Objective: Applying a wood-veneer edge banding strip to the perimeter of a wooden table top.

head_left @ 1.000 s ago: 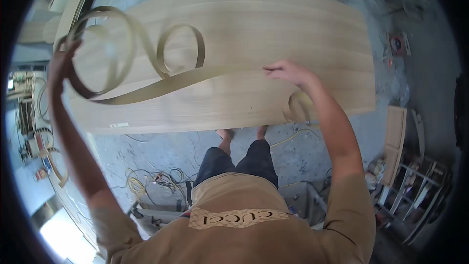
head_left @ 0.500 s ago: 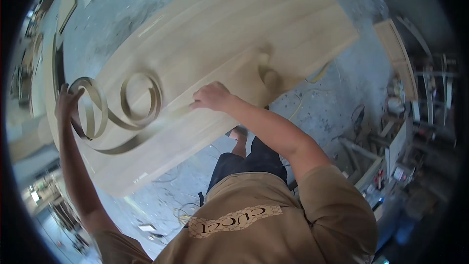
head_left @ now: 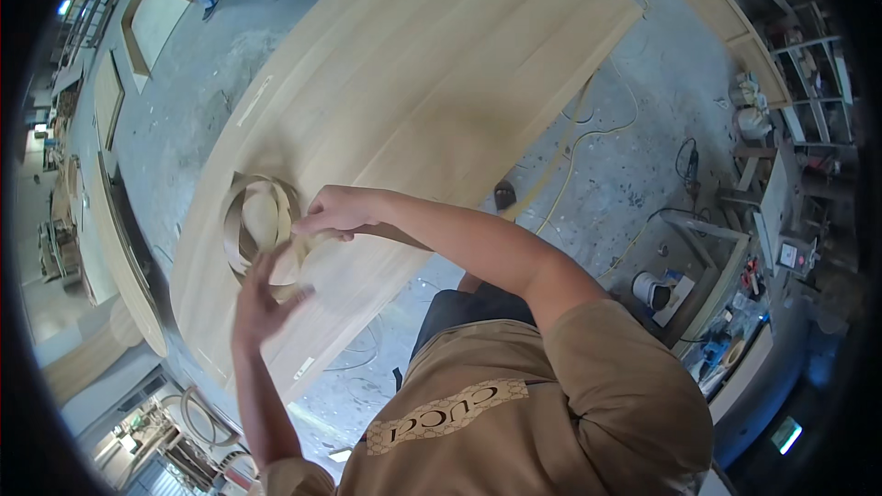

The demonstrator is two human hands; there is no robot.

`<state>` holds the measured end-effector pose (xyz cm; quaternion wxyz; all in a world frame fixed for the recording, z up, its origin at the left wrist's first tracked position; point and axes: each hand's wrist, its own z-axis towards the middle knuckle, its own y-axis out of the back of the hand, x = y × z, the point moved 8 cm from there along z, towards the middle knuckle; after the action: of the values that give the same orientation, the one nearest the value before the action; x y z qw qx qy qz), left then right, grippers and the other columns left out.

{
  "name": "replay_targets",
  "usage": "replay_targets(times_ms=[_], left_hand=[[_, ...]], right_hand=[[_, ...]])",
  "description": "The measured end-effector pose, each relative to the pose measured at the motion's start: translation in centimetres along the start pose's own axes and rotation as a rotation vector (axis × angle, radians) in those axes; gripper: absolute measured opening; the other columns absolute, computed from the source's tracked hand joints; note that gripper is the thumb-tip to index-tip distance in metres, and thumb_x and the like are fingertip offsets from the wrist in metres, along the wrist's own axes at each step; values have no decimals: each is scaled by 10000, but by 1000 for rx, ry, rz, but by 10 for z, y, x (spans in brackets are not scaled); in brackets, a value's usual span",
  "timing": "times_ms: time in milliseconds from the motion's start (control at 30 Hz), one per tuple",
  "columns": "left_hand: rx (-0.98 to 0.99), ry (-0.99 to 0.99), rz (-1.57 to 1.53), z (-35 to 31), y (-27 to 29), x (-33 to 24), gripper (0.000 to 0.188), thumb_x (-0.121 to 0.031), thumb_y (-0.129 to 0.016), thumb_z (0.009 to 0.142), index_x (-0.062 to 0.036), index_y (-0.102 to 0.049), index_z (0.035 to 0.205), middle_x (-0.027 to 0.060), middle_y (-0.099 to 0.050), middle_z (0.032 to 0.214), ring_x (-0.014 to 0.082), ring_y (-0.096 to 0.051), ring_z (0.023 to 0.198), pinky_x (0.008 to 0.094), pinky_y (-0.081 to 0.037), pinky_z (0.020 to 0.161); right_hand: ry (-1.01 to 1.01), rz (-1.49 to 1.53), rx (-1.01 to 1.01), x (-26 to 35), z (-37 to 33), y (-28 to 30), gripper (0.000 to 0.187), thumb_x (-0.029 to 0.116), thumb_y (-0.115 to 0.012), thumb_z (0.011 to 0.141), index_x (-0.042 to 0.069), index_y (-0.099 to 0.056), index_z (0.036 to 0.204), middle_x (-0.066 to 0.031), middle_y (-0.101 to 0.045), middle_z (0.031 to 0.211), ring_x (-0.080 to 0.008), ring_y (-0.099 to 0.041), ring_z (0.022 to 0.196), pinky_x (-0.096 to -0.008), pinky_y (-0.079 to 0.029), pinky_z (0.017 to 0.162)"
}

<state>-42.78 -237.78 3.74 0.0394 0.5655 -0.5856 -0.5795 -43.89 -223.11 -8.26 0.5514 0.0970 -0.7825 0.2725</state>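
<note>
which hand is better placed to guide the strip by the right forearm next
Right hand, probably: it's close to both this strip and coil; the left hand is farther from the strip.

Left hand [head_left: 262, 306], eight o'clock: thumb [head_left: 296, 298] spread from fingers [head_left: 265, 268], forearm [head_left: 264, 404] up from seven. Right elbow [head_left: 556, 277] bent, four o'clock; right hand [head_left: 342, 208], nine, fingers curled.

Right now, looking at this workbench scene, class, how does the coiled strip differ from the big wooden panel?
The coiled strip is narrow, while the wooden panel is broad.
The strip is bent into overlapping loops; the panel lies spread out beneath them.
The panel carries small pale labels near its edges; none can be made out on the strip.
Both share tan, wood-like tones.
</note>
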Motion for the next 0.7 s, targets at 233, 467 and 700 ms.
replay_targets(times_ms=[233, 467, 700], left_hand=[[-494, 62, 105, -57, -45, 99, 433, -32, -757, 869, -29, -589, 1268, 163, -640, 1198, 364, -608, 1158, 432, -484, 992], [-31, 360, -658, -49, -126, 134, 534, -462, -526, 1053, -21, -553, 1354, 149, -651, 1213, 247, -621, 1174, 398, -475, 1005], [-327, 528, -1342, -66, -267, 89, 710, -528, -622, 979, -100, -366, 1484, 115, -581, 1340, 249, -581, 1238, 433, -478, 1004]], right_hand=[[-316, 549, -3, -56, 25, -39, 466, 559, -692, 946, 122, -617, 803, 34, -455, 607, -101, -431, 489, -266, -415, 482], [-487, 895, -250, -128, 27, -57, 502, 621, -651, 941, 162, -581, 748, 37, -435, 582, -108, -430, 488, -306, -480, 528], [-630, 985, -470, -213, 35, -88, 470, 540, -635, 983, 83, -643, 873, -24, -556, 732, -144, -566, 604, -357, -610, 604]])
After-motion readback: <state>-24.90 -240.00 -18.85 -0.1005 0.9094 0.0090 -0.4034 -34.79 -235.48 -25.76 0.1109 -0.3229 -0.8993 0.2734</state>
